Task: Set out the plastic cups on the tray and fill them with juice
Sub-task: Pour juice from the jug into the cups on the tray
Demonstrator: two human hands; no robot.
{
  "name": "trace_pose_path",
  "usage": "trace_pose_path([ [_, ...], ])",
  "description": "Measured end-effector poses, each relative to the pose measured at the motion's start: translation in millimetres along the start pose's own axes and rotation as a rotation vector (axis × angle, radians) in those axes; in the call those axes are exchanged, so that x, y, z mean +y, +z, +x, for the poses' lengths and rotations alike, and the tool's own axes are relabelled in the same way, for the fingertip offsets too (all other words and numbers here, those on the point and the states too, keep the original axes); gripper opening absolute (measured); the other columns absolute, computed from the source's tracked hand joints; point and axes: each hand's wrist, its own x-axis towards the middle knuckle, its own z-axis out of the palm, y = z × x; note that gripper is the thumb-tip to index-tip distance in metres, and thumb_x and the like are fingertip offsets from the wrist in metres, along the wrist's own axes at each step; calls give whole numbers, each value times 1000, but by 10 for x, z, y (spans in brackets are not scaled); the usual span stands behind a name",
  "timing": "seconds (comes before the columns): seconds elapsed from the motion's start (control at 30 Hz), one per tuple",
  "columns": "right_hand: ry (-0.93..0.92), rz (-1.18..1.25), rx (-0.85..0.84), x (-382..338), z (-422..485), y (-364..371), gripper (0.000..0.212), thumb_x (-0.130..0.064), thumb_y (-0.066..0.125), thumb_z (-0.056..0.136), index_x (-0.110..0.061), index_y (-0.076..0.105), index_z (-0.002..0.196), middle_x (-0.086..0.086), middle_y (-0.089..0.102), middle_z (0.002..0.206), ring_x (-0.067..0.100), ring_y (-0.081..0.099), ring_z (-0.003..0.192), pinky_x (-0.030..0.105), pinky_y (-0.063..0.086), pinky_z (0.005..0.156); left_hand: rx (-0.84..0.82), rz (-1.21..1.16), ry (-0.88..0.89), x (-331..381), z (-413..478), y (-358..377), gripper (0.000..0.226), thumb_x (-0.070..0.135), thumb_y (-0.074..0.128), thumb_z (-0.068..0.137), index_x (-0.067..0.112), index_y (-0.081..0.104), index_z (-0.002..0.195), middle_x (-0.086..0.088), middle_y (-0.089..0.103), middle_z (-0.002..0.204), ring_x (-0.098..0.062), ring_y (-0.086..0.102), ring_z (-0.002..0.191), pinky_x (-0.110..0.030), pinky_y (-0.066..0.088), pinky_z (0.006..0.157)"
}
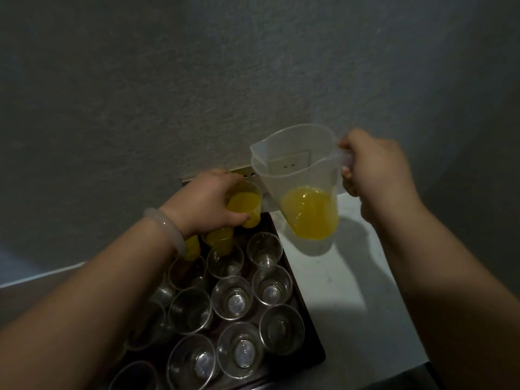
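Observation:
My left hand [206, 204] grips a clear plastic cup [247, 205] full of orange juice at the tray's far right corner. My right hand [374, 167] holds the handle of a translucent jug [304, 175], raised to the right of that cup with juice [309, 213] pooled in its bottom. Two more filled cups [219, 239] stand in the far row, partly hidden by my left wrist. Several empty clear cups [233, 298] stand in rows on the dark tray [305, 313].
The tray lies on a white counter [351, 291] that runs right to an edge at the lower right. A grey textured wall [197, 94] rises right behind, with a socket plate [289, 163] seen through the jug. A pale bangle [166, 229] circles my left wrist.

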Motion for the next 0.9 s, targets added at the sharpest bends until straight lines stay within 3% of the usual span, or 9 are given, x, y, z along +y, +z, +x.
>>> trace_pose_path([
  [0.6,22,90,77,259,-1,-41,31,-37,50,66,-20,54,39,-3,40,41,16,34,47,38,27,54,-272,124,104,6,204,109,83,35,73,79,18,30,148,-2,36,142,-16,44,123,-13,32,90],
  [0.9,25,61,72,341,-7,-97,32,-37,50,66,-20,55,40,-3,41,40,17,34,47,41,29,58,-364,193,114,32,341,293,82,29,73,79,21,29,148,-1,32,145,-18,43,124,-24,41,95],
])
